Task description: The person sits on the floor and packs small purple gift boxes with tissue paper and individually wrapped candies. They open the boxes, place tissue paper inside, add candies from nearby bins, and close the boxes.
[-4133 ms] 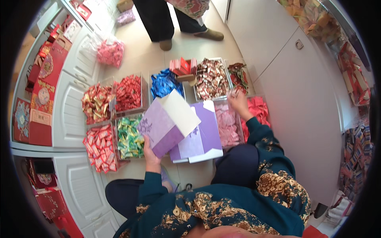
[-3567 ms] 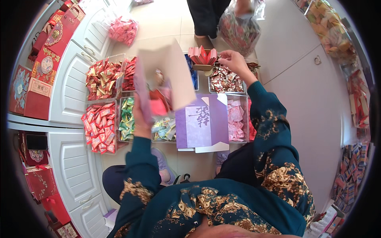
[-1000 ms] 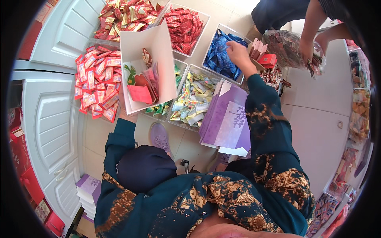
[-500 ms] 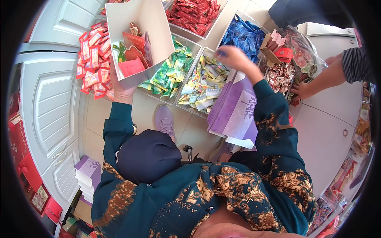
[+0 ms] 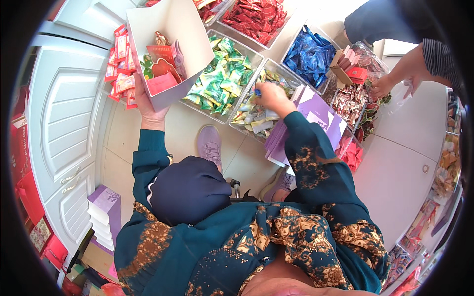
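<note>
My left hand (image 5: 147, 103) grips an open white-and-purple box (image 5: 195, 37), tilted toward me, with red envelopes, a green piece and other small items inside. My right hand (image 5: 270, 98) pinches a small blue packet (image 5: 257, 92) above a bin of pale yellow-green packets (image 5: 247, 116). Near it are a bin of green packets (image 5: 219, 76), a bin of blue packets (image 5: 308, 54) and a leaning stack of flat purple cartons (image 5: 306, 123).
A co-worker's hand (image 5: 382, 86) reaches into a plastic bag at right. Red-packet bins (image 5: 252, 19) stand behind. White cabinets (image 5: 61, 108) line the left, with stacked purple cartons (image 5: 103, 214) beside them. My shoe (image 5: 210, 143) is on the tiled floor.
My right hand went from the blue bin leftward and toward me with a blue packet. The held box gained more items. The co-worker came round to the right and crouched at the bag.
</note>
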Available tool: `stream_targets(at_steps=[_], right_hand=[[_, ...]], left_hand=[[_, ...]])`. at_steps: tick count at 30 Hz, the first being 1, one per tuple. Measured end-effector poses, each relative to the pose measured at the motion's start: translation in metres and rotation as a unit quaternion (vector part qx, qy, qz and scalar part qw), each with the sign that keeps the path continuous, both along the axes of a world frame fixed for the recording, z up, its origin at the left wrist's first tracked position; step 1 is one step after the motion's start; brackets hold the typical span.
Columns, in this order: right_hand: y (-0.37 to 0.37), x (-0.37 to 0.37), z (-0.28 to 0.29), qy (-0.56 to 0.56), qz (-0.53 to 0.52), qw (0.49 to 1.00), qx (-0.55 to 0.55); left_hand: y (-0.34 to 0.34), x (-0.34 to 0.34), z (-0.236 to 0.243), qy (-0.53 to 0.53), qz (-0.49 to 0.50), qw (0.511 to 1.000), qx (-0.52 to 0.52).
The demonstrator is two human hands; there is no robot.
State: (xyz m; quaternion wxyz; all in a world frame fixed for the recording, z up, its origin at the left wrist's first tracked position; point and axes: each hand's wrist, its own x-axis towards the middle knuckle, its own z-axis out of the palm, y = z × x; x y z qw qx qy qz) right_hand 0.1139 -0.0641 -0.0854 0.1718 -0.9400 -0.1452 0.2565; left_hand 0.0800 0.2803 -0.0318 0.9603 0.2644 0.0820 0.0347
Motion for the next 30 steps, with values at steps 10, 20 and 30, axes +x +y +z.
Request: stream_targets(at_steps=[10,20,30], right_hand=[[-0.015,0.001,0.001,0.022,0.078,0.994,-0.071],[-0.023,0.031,0.045,0.031,-0.049,0.997,-0.054],[0.062,0.036,0.020,-0.047,0.186,0.977,-0.096]], left_hand=[[-0.001,-0.004,0.011,0.012,0.046,0.997,0.068],[0.014,-0.007,0.008,0.018,0.058,0.994,0.090],[0.022,-0.007,0.002,0.065,0.035,0.997,0.003]])
